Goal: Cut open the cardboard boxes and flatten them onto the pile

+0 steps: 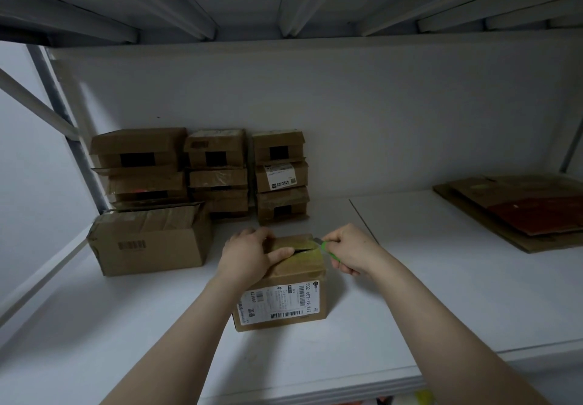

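A small taped cardboard box (284, 297) with white shipping labels stands on the white shelf (410, 294) in front of me. My left hand (249, 256) holds its top left side, thumb lying along the taped seam. My right hand (350, 251) grips a green utility knife (325, 247), whose blade meets the right end of the seam. A dark slit shows in the tape at the middle of the top. The pile of flattened cardboard (517, 212) lies at the far right of the shelf.
A larger taped box (151, 240) stands to the left. Behind it, several small boxes (217, 171) are stacked in three columns against the back wall. Another shelf (284, 4) hangs overhead. Metal uprights (63, 114) frame the left side.
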